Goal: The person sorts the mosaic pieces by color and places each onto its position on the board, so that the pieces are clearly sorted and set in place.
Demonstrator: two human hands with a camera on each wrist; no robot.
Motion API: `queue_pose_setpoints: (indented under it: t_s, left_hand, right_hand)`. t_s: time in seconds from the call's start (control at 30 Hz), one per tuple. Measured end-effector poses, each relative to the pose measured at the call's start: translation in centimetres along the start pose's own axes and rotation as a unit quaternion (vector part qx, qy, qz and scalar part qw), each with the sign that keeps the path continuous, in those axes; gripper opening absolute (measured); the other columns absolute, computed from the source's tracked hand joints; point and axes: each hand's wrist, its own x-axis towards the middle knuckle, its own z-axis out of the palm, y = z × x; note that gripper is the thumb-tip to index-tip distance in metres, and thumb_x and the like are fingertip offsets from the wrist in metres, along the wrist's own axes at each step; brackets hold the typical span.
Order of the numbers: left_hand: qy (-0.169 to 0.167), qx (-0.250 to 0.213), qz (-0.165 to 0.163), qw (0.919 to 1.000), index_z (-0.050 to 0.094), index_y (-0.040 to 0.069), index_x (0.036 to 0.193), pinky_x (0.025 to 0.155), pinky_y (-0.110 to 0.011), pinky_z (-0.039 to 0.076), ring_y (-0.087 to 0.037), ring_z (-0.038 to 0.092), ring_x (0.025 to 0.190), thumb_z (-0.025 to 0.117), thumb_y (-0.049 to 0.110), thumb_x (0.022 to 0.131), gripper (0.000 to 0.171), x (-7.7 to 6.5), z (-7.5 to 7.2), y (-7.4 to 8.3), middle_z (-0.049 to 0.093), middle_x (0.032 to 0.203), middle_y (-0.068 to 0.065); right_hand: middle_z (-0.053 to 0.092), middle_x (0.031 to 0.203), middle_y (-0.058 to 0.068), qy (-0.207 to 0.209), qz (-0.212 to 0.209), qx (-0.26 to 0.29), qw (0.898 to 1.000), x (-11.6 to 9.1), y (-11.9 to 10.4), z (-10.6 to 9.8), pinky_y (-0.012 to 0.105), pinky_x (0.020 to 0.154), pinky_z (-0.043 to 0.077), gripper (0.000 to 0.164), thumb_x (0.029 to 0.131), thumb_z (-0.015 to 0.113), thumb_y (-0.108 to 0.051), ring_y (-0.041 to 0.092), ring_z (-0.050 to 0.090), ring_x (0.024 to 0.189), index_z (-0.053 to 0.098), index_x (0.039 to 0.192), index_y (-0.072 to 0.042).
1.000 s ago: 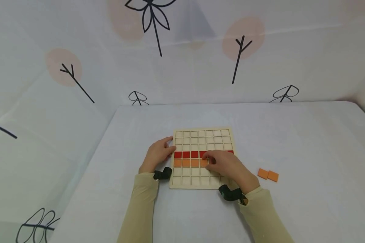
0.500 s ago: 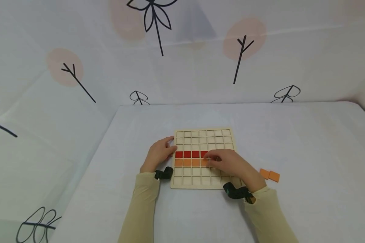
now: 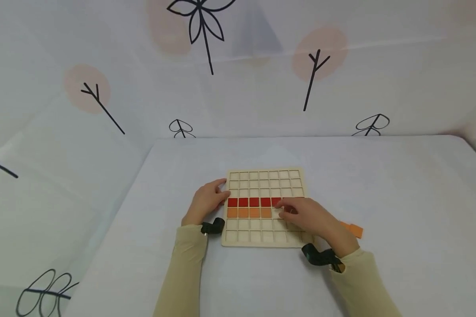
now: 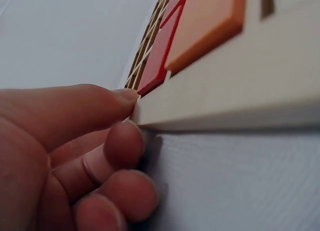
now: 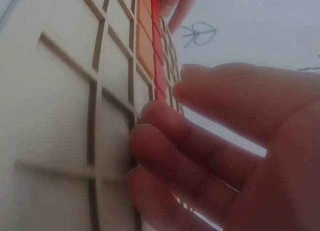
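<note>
A pale wooden grid board [image 3: 242, 240] lies flat on the table. One of its rows bears red tiles [image 3: 243, 202], partly covered at the right by a hand. Just below, several orange tiles [image 3: 243, 212] fill the left part of a row. My left hand [image 3: 203, 203] grips the board's left edge, its thumb against the rim in the left wrist view. Over the board's right side hovers my right hand [image 3: 311, 218], fingers loosely bent. The right wrist view shows a gap between thumb and fingers [image 5: 160, 146] with nothing in it.
Two loose orange tiles [image 3: 355, 230] lie on the white table [image 3: 416, 198] right of the board, partly behind the right wrist. Patterned cloth [image 3: 254, 101] rises behind the table and at its left. A dark wrist camera [image 3: 317, 255] sits below the right hand.
My right hand has drawn back rightward from the fourth orange tile, which now lies uncovered in its cell. The left hand keeps its place at the board's edge.
</note>
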Motion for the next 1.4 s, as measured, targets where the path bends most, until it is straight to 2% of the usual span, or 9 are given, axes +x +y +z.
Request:
queue_pose_setpoints:
  t_s: [0.43,0.67,0.87,1.0,1.27,1.4]
  left_hand:
    - [-0.005,-0.002,-0.016,0.9999,0.042,0.022,0.134,0.054,-0.028,0.039,-0.016,0.051,0.051,0.057,0.033,0.085,0.052,0.0,-0.1,0.1,0.056,0.066,-0.001]
    - [-0.007,-0.008,-0.013,0.9999,0.043,0.022,0.133,0.054,-0.029,0.039,-0.017,0.051,0.050,0.058,0.033,0.085,0.052,0.1,-0.1,0.0,0.056,0.067,-0.001]
    - [-0.004,-0.012,-0.004,0.9999,0.043,0.021,0.133,0.055,-0.028,0.039,-0.016,0.051,0.049,0.059,0.032,0.085,0.052,0.1,-0.2,-0.2,0.056,0.065,0.000]
    - [-0.003,-0.008,-0.002,1.0000,0.043,0.021,0.133,0.055,-0.028,0.039,-0.016,0.051,0.049,0.059,0.032,0.085,0.052,0.2,-0.2,-0.3,0.056,0.065,0.000]
    - [-0.003,-0.009,-0.004,0.9999,0.043,0.022,0.133,0.054,-0.028,0.039,-0.016,0.051,0.050,0.059,0.033,0.085,0.052,0.2,-0.1,-0.4,0.056,0.065,0.000]
    - [0.000,-0.014,-0.001,0.9999,0.043,0.021,0.133,0.055,-0.028,0.039,-0.017,0.051,0.050,0.059,0.032,0.085,0.052,0.1,-0.1,-0.3,0.056,0.065,0.000]
  right_hand:
    - [0.057,0.082,-0.007,0.029,0.039,-0.014,0.999,-3.1,1.6,-1.6,0.032,0.066,0.042,0.021,0.087,0.057,-0.025,0.012,0.051,0.076,0.062,0.105,-0.017]
    - [0.058,0.089,-0.002,0.044,0.065,0.002,0.997,-4.9,2.5,-2.6,0.029,0.060,0.041,0.026,0.087,0.057,-0.026,0.014,0.051,0.077,0.060,0.109,-0.014]
    - [0.058,0.081,0.001,0.051,0.091,0.036,0.994,-6.0,3.3,-3.6,0.028,0.054,0.043,0.030,0.088,0.055,-0.029,0.015,0.052,0.069,0.057,0.114,-0.013]
    - [0.057,0.079,0.003,0.048,0.113,0.051,0.991,-6.5,3.8,-4.1,0.029,0.055,0.044,0.036,0.088,0.054,-0.034,0.015,0.053,0.066,0.055,0.117,-0.012]
    - [0.056,0.100,0.009,0.038,0.150,0.035,0.987,-7.6,5.9,-4.6,0.030,0.059,0.043,0.048,0.087,0.051,-0.045,0.017,0.054,0.079,0.052,0.120,-0.011]
    - [0.055,0.103,0.011,0.036,0.168,0.035,0.985,-8.2,6.7,-4.7,0.029,0.060,0.043,0.051,0.087,0.050,-0.046,0.018,0.054,0.080,0.051,0.122,-0.009]
